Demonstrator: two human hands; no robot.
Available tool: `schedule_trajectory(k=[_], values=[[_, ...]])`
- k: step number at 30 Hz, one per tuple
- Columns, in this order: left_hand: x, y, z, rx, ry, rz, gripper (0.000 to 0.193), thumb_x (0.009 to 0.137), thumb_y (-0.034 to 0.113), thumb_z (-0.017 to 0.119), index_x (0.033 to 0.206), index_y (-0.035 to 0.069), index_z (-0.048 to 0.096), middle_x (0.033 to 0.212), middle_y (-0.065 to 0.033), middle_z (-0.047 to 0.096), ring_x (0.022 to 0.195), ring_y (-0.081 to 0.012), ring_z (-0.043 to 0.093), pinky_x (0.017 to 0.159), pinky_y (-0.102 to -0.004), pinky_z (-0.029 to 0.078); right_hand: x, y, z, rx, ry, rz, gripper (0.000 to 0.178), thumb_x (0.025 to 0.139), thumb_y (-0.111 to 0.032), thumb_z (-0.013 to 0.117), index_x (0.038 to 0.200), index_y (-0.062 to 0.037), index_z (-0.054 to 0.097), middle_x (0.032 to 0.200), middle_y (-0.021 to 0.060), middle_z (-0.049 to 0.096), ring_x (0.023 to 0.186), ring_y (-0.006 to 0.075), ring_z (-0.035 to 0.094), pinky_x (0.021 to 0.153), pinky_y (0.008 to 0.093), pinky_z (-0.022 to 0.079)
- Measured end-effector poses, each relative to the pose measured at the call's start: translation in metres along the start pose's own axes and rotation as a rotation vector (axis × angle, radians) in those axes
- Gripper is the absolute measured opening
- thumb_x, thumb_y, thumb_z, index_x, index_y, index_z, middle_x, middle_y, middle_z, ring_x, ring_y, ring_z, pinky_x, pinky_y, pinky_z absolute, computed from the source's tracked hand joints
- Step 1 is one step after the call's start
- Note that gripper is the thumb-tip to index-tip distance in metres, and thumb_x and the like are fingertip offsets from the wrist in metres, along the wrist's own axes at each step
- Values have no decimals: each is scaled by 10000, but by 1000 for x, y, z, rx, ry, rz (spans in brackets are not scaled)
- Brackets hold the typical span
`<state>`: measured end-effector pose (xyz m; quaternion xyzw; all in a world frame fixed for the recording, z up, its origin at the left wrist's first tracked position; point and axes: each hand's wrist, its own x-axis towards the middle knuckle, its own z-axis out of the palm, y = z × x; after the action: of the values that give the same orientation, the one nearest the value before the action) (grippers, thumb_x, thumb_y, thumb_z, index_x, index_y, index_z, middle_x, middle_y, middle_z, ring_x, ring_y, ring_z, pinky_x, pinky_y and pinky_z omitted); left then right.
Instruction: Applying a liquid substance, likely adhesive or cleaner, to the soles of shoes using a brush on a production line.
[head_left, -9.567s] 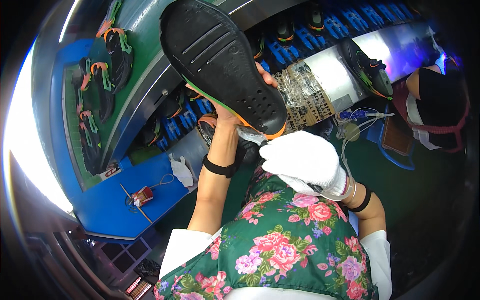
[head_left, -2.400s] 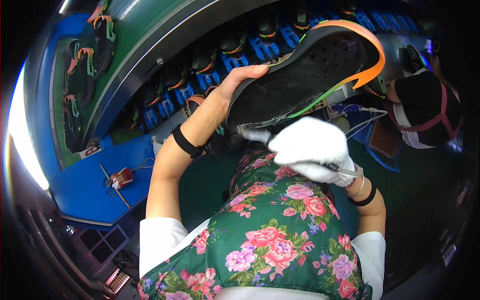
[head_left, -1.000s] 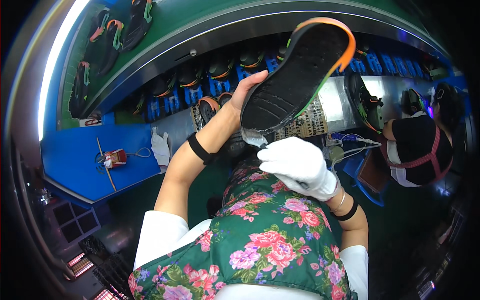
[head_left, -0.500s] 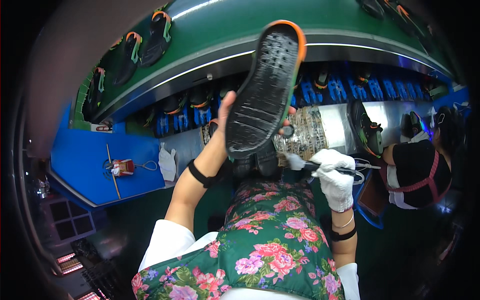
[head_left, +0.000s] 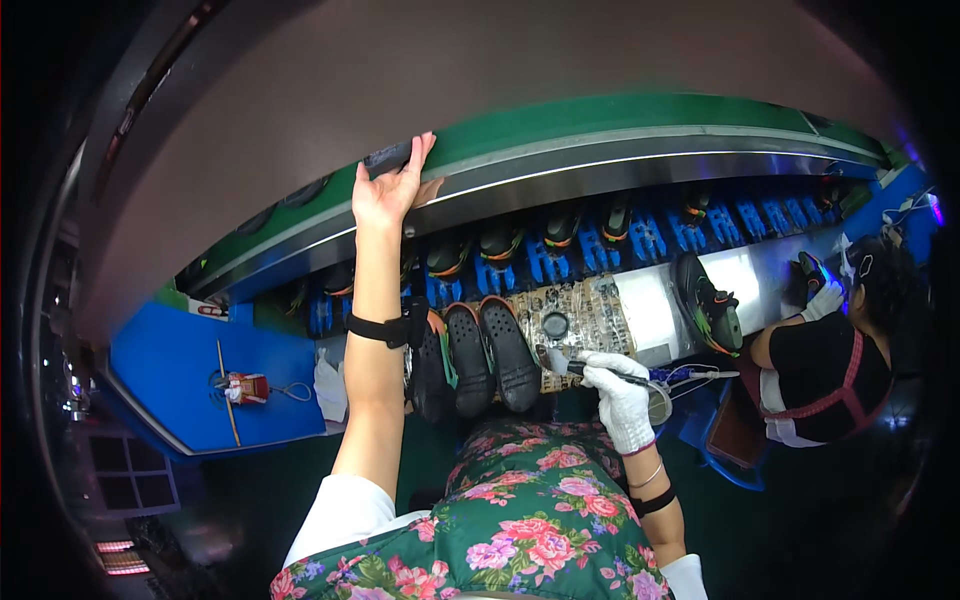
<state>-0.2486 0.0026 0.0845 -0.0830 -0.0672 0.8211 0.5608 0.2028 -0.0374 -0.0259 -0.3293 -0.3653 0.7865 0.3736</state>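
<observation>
Dark shoe sole (head_left: pixel 388 157) is lying flat on the raised green conveyor belt (head_left: pixel 620 115), only its near edge showing, well above the bench. Left hand (head_left: pixel 392 190) is reaching up at full arm's length, fingers spread open, fingertips touching the sole's edge. Right hand (head_left: pixel 620 392), in a white glove, is gripping a small brush (head_left: pixel 565 365) low near three dark soles (head_left: pixel 470 358) on the bench.

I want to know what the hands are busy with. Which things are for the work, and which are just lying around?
In use:
left hand reaching up to the green belt
gloved right hand holding a brush
soles in front

Lying about:
blue table
red tool
white cloth
</observation>
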Motion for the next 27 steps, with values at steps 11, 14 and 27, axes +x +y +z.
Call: schedule_trajectory(k=[11, 14, 27], values=[[1, -104, -5, 190, -34, 22, 1046, 1014, 623, 482, 1616, -39, -60, 1688, -294, 89, 1546, -469, 207, 1223, -597, 318, 3, -38, -48, 20, 44, 26, 192, 836, 60, 731, 1024, 50, 767, 993, 147, 777, 802, 176, 719, 759, 293, 583], [15, -200, 4, 660, 28, -198, 712, 1039, 454, 548, 1522, -45, 389, 1587, -282, 384, 1446, -421, 437, 1200, -530, 384, 7, -47, -83, 35, 54, 23, 222, 841, 54, 745, 1061, 37, 769, 980, 116, 777, 853, 177, 726, 807, 296, 584], [290, -553, 10, 2967, -558, 90, 823, 866, 341, 763, 1524, -20, 428, 1559, -280, 422, 1475, -390, 393, 1217, -423, 346, -11, -158, -217, 79, 239, -208, 198, 871, 60, 730, 1066, 55, 768, 1107, 144, 771, 1019, 205, 727, 957, 320, 566]])
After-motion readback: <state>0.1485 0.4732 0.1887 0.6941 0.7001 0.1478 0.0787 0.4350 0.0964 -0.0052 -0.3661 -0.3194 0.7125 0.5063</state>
